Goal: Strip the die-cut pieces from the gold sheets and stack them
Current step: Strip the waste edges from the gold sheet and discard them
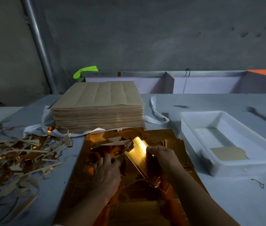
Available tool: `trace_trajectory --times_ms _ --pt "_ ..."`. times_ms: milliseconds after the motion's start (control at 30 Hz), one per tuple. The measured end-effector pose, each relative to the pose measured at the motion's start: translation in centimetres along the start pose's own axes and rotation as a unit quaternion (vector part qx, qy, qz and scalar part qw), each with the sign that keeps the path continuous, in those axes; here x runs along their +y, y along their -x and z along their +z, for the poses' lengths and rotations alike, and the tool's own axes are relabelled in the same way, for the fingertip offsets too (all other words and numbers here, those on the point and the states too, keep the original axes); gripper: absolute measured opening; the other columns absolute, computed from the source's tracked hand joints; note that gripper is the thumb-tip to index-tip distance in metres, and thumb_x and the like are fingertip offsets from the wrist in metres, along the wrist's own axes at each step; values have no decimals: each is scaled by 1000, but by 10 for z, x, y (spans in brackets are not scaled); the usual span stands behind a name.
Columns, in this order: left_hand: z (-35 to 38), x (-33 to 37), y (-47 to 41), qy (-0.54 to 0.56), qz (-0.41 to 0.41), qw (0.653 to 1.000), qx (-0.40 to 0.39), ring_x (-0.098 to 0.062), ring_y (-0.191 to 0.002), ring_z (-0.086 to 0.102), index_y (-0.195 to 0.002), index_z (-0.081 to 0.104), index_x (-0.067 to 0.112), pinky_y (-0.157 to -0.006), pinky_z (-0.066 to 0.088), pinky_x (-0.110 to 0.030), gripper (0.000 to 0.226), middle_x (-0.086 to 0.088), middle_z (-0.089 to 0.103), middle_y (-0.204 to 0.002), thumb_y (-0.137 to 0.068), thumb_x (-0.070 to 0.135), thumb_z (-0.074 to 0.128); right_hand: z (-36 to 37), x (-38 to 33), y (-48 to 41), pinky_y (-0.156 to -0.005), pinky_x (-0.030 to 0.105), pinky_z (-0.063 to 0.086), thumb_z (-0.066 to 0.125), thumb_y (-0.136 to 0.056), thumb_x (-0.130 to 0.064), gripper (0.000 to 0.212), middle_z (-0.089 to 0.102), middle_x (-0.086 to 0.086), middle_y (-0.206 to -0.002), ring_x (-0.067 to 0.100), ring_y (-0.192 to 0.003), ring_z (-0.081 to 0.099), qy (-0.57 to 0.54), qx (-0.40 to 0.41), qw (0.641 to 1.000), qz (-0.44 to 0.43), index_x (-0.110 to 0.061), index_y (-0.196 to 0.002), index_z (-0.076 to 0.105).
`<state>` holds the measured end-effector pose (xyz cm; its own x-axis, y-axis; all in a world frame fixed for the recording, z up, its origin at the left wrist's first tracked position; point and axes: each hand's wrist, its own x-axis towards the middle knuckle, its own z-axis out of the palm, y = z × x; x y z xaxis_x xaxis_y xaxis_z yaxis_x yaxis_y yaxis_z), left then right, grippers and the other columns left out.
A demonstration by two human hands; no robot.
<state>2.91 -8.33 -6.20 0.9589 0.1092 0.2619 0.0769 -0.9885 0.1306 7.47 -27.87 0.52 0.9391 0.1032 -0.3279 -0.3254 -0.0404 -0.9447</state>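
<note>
Shiny gold foil sheets (pixel 129 209) lay beneath both hands: the left hand (pixel 107 173) pressed them flat while the right hand (pixel 163 157) pinched a long perforated gold die-cut piece (pixel 138 154). Beyond that grip stood a tan paper stack (pixel 99 108), gold scrap trimmings (pixel 15 160) leftward, a white plastic tray (pixel 194 144) rightward.

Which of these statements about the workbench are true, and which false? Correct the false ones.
1. The right hand holds a gold piece. True.
2. The white tray sits left of the gold sheet. False: it sits to the right.
3. The scraps lie left of the sheet. True.
4. The tray is empty. False: one brown card lies in it.
5. The tall stack shows gold on top. False: its top is brown.
</note>
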Motion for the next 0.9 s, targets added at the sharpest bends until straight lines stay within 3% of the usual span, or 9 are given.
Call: trace_trajectory --times_ms 100,233,500,700,833,900 --pt "-2 1 0 8 1 1000 0 -14 -131 31 -138 40 42 -109 30 -32 41 6 31 -144 -98 35 46 -1 0 1 -69 35 48 64 -94 -29 19 62 12 -104 29 -96 59 -10 4 1000 -18 -12 -101 66" --pt "-5 2 1 16 8 1000 -11 -15 -131 31 -143 31 47 -109 30 -33 52 6 30 -144 -97 34 51 0 2 1 -83 45 50 61 -96 -32 17 62 12 -103 31 -97 59 -32 32 998 -42 -17 -96 67" --pt "-17 5 1 27 17 998 -49 -17 -132 29 -142 32 47 -110 29 -35 49 5 30 -145 -98 36 49 3 7 0 -84 44 50 55 -99 -31 16 60 10 -105 29 -98 57 -63 69 994 -54 -21 -98 67" --pt "-37 12 -13 61 30 994 -91 -13 -121 41 -135 48 41 -104 37 -33 43 7 45 -133 -98 21 50 3 11 -1 -71 34 47 52 -101 -29 16 59 5 -100 21 -85 56 -50 77 994 -63 -24 -98 67" --pt "-51 29 -16 189 -1 978 -85 0 -91 51 -125 57 33 -69 43 -16 29 9 56 -118 -101 21 47 4 13 -1 -69 34 47 51 -102 -29 16 59 4 -96 21 -81 54 -54 81 993 -66 -24 -97 66" --pt "-56 37 -15 263 4 957 -125 -6 -75 60 -112 61 30 -59 49 -22 19 3 66 -102 -101 23 48 5 12 -1 -73 39 49 51 -102 -28 17 58 5 -93 23 -81 54 -61 86 992 -68 -24 -96 66"
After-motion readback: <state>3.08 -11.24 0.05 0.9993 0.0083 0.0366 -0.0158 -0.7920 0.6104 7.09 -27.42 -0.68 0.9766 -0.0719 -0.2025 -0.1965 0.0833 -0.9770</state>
